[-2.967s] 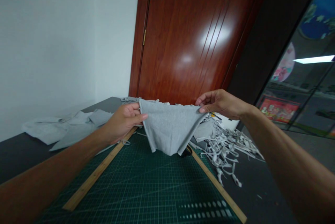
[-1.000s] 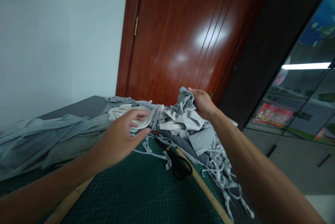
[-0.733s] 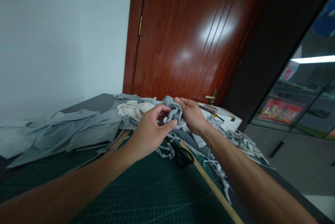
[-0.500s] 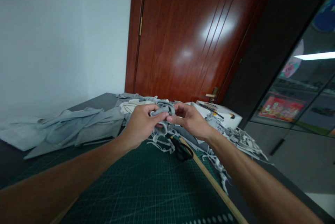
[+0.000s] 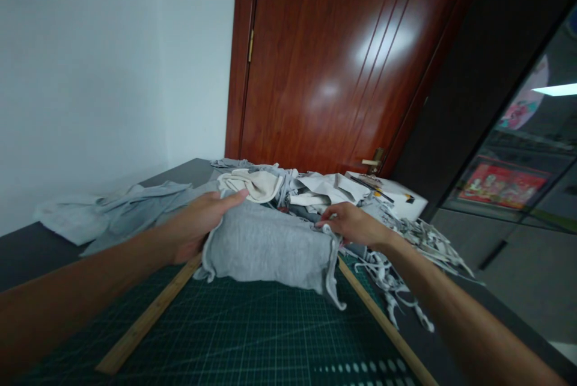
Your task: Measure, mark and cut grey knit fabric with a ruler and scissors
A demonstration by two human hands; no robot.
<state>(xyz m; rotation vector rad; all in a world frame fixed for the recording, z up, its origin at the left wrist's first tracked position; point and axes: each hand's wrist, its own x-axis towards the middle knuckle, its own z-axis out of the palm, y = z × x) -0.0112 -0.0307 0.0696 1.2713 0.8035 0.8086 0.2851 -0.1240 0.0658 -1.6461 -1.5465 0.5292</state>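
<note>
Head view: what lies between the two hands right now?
In the head view, a grey cloth piece spans from the left hand to the right hand, each gripping an end, over the green cutting mat.

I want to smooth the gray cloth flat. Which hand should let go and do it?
Probably the right hand: it only pinches the gray cloth at its corner, while the left hand grips the bunched edge.
</note>
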